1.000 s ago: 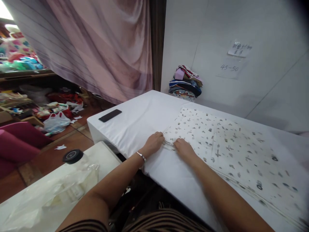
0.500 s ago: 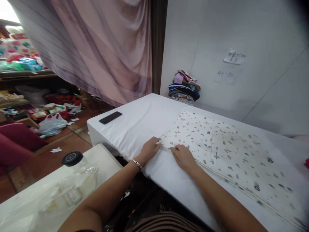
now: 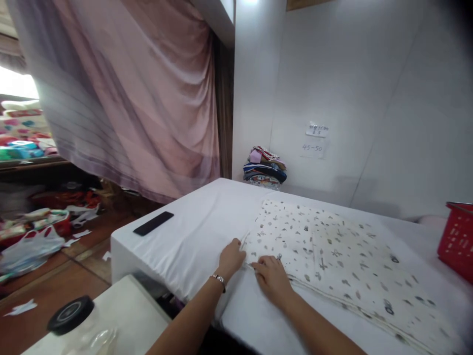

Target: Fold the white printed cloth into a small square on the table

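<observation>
At the left of the frame, a black phone (image 3: 153,224) lies on the white-covered table (image 3: 199,217). Near the center, the left hand (image 3: 231,257), fingers bent nearly closed, pinches the patterned cloth (image 3: 332,251) at its near left corner. Just beside it, the right hand (image 3: 271,278), half open, rests its fingertips on the edge. The cloth spreads toward the lower right.

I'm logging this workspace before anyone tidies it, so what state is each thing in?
Printed cloth: folded in layers, spread fairly flat.
White table cover: lightly rumpled.
Left hand: fingers bent at the printed cloth's corner.
Right hand: fingers bent at its near edge.
Black slab: lying flat.
Clear jar: black lid on.
Clothes: stacked.
Curtain: hanging in folds.
</observation>
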The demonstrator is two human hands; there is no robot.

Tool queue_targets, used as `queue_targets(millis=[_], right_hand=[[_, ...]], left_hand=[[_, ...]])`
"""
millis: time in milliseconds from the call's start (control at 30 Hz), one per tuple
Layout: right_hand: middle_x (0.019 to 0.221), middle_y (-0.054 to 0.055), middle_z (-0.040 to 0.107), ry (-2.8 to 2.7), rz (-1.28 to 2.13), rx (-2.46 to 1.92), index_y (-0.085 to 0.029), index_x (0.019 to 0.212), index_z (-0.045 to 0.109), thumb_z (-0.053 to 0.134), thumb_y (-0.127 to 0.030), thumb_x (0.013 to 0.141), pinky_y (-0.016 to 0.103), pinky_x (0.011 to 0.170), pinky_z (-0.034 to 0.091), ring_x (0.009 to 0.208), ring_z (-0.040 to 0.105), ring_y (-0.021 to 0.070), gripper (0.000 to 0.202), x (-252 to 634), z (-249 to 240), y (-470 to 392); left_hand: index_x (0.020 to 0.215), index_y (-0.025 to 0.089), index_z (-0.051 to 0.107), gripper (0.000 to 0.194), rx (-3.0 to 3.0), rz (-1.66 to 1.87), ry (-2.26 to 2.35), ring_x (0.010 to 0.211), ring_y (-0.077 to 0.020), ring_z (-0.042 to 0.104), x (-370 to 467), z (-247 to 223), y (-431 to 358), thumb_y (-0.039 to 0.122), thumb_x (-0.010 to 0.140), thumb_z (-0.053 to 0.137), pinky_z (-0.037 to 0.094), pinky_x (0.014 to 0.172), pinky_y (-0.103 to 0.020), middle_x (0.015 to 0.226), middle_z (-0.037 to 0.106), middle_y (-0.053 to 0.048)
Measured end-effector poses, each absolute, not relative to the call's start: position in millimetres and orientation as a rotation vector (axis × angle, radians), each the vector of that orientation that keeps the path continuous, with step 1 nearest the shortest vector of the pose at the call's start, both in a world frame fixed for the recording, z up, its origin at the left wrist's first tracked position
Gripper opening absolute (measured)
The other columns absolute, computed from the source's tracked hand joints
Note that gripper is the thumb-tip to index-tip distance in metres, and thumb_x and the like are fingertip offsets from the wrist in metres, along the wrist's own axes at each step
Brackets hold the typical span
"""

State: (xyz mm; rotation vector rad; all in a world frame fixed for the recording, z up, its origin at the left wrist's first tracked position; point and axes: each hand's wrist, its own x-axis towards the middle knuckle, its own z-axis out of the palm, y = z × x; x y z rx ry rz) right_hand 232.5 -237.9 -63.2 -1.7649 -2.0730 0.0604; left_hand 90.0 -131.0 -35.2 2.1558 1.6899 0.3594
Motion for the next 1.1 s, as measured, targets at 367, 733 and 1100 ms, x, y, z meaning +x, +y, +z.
queue_targets(millis=[367, 733, 1100], right_hand=[[0.131, 0.009, 0.053, -1.965, 0.255, -1.693, -0.018, 0.119, 0.061, 0.041, -0.023, 0.087, 0.036, 0.104, 0.032, 0.123, 0.043, 0.0216, 0.037, 265, -49, -246], [0.153, 0.001, 0.010, -2.017, 0.431, -2.067, -0.028, 0.146, 0.023, 0.021, -0.060, 0.092, 0.048, 0.113, 0.012, 0.141, 0.006, 0.0229, 0.063, 317, -51, -269], [0.152, -0.002, 0.012, -2.014, 0.505, -2.145, -0.033, 0.143, 0.030, 0.029, -0.063, 0.088, 0.050, 0.114, 0.008, 0.140, 0.008, 0.0248, 0.062, 349, -70, -276]], left_hand=[[0.122, 0.012, 0.046, 0.046, 2.171, 0.402, 1.612, 0.106, -0.0194, 0.056, 85, -39, -127, 0.018, 0.076, 0.050, 0.041, 0.088, -0.027, 0.118, 0.057, -0.014], [0.127, 0.018, 0.044, 0.046, 2.301, 0.278, 1.624, 0.107, -0.0213, 0.056, 82, -40, -129, 0.018, 0.081, 0.043, 0.043, 0.088, -0.034, 0.123, 0.055, -0.010], [0.104, 0.018, 0.061, 0.031, 2.352, 0.316, 1.545, 0.100, -0.0202, 0.059, 138, -27, -58, 0.038, 0.086, 0.047, 0.043, 0.080, -0.029, 0.110, 0.062, -0.008]])
